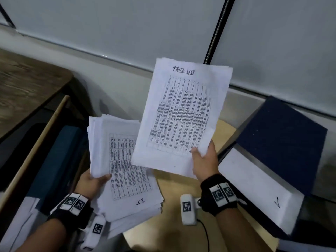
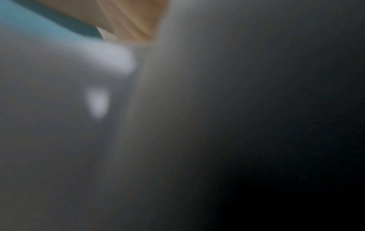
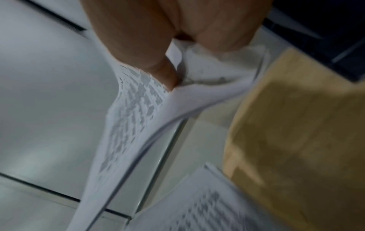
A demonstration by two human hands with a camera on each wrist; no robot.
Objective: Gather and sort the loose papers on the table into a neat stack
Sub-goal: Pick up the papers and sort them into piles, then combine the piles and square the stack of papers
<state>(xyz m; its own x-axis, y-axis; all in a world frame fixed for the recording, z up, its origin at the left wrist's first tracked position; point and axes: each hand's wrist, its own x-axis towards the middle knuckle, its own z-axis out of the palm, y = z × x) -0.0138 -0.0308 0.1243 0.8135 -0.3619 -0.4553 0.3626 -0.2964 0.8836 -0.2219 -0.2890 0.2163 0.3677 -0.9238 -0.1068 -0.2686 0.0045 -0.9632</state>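
My right hand (image 1: 202,157) pinches the lower right corner of a few white printed sheets headed "TASK LIST" (image 1: 181,113) and holds them up above the round wooden table (image 1: 181,200). The right wrist view shows my thumb (image 3: 158,62) on top of these sheets (image 3: 134,112). My left hand (image 1: 94,179) grips the left edge of a thicker, uneven pile of printed papers (image 1: 125,170) marked "I.T", which overlaps the table's left edge. The left wrist view is a dark blur and shows only a bit of skin (image 2: 130,20).
A dark blue binder (image 1: 283,140) lies at the right with a white block of paper (image 1: 254,188) under it. A dark wood table (image 1: 27,84) stands at the left. A blue chair seat (image 1: 60,157) is below it. The wall is close behind.
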